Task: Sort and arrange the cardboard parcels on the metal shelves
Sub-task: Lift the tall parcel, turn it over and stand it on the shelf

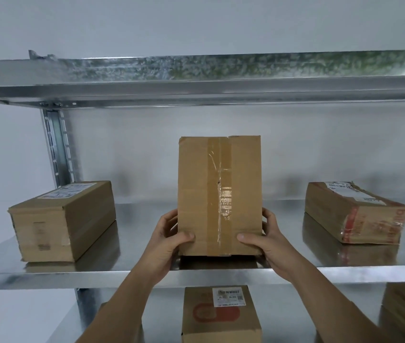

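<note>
With both your left hand (169, 237) and right hand (265, 240) clamped low on the upright taped parcel (220, 194) at frame centre, it may topple backward on release.

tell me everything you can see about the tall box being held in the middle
The tall box is plain brown cardboard standing upright on end, its broad face toward the camera. Clear glossy tape runs top to bottom down its middle seam, wrinkled in places. Its bottom edge looks to sit on the middle shelf. The left hand and right hand grip its lower sides, thumbs on the front.
</note>
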